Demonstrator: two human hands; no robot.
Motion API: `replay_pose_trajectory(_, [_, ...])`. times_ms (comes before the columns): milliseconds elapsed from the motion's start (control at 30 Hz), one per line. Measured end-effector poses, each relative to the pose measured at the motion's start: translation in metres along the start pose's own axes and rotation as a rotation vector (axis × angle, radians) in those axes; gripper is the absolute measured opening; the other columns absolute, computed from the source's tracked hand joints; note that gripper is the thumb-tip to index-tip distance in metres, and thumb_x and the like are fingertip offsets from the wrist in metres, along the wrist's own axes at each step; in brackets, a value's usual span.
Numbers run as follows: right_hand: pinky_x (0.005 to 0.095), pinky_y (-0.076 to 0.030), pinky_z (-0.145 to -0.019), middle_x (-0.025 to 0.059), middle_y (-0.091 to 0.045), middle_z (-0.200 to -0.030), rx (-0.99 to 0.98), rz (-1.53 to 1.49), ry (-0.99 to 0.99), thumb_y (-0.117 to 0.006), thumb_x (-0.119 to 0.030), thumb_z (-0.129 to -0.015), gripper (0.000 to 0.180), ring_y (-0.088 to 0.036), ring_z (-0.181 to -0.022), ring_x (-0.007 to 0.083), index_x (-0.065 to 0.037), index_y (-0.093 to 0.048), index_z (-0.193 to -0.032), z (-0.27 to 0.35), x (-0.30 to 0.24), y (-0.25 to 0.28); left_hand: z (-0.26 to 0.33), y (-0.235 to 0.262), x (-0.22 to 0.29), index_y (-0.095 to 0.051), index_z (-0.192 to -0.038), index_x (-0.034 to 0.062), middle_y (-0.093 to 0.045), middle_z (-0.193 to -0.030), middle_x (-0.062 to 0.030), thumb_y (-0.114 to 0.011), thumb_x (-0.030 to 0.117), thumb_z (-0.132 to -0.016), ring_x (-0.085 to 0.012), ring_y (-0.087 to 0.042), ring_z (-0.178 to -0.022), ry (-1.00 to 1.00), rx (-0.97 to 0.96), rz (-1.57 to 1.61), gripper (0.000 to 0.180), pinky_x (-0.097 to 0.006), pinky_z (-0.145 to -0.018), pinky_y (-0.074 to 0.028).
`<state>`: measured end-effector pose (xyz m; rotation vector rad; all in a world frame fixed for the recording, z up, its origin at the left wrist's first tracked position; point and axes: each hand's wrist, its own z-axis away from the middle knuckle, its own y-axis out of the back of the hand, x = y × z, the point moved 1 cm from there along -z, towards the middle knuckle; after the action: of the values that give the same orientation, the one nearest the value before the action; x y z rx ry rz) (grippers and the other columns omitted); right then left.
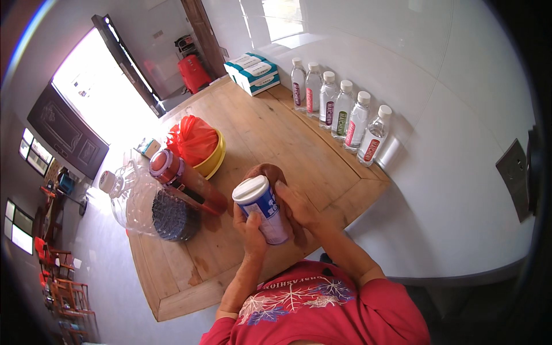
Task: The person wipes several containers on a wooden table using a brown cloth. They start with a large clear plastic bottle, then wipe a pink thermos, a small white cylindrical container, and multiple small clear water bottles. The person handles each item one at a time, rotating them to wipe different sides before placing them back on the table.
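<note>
Canister (269, 217): a white and blue cylinder, lid on, tilted in both hands above the near part of the wooden table (264, 129)
Left hand (251, 231): wrapped around the canister's left side, thumb across its front
Right hand (300, 206): clasping a brown cloth (268, 171) against the canister's other side; the cloth is partly hidden, so its kind is a best reading
Stage: wiping the canister seems under way, and it is not yet set down on the table
Bottles (342, 112): six, clear and capped, upright in a row along the table's right edge; their placing looks done
Left-side group: red flask (192, 187), clear jug (129, 201) and yellow bowl (217, 158) with a red bag (192, 139), at the table's left side; whether any needs wiping cannot be told
</note>
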<state>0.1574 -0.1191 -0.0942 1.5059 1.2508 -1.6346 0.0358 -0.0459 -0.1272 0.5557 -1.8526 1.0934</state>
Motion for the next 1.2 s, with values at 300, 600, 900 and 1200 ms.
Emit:
replay_pose_trajectory(300, [0.0565,-0.030,-0.100,0.0225,-0.044,-0.131,0.143,0.999,0.863,-0.063,-0.021,-0.081,0.058,-0.038,-0.118,0.0502,-0.001,-0.046,-0.132,0.043,0.035,-0.021,-0.020,0.002,-0.006,-0.041,-0.134,-0.0006,-0.051,-0.127,-0.0112,-0.051,0.020,-0.093,-0.0185,-0.050,-0.115,-0.101,-0.040,-0.135,0.048,-0.031,-0.098,-0.041])
replay_pose_trajectory(600, [0.0457,-0.035,-0.098,0.0199,-0.049,-0.125,0.287,0.599,0.736,-0.056,-0.014,-0.086,0.038,-0.043,-0.115,0.0399,-0.003,-0.054,-0.121,0.004,-0.025,-0.011,-0.007,-0.014,0.008,-0.034,-0.137,0.0047,-0.055,-0.119,-0.0066,-0.073,0.017,-0.075,-0.0142,-0.056,-0.106,0.049,-0.306,-0.033,0.074,-0.029,-0.091,-0.046])
replay_pose_trajectory(900, [0.0259,-0.045,-0.082,0.0029,-0.062,-0.097,-0.353,-0.190,0.095,-0.048,-0.019,-0.094,0.026,-0.056,-0.089,0.0105,0.000,-0.060,-0.106,-0.047,-0.046,0.005,-0.004,-0.008,-0.005,-0.042,-0.130,0.0020,-0.058,-0.113,-0.0079,-0.059,0.015,-0.081,-0.0165,-0.059,-0.101,0.187,-0.246,0.208,0.053,-0.032,-0.090,-0.048])
replay_pose_trajectory(1200, [0.0413,-0.038,-0.093,0.0235,-0.052,-0.110,0.190,0.667,0.360,-0.042,-0.026,-0.096,0.042,-0.050,-0.105,0.0374,0.003,-0.044,-0.126,-0.014,0.008,-0.024,-0.036,-0.008,-0.011,-0.041,-0.129,0.0039,-0.055,-0.116,-0.0086,-0.062,0.034,-0.089,-0.0171,-0.058,-0.097,-0.150,-0.020,0.058,0.054,-0.029,-0.083,-0.049])
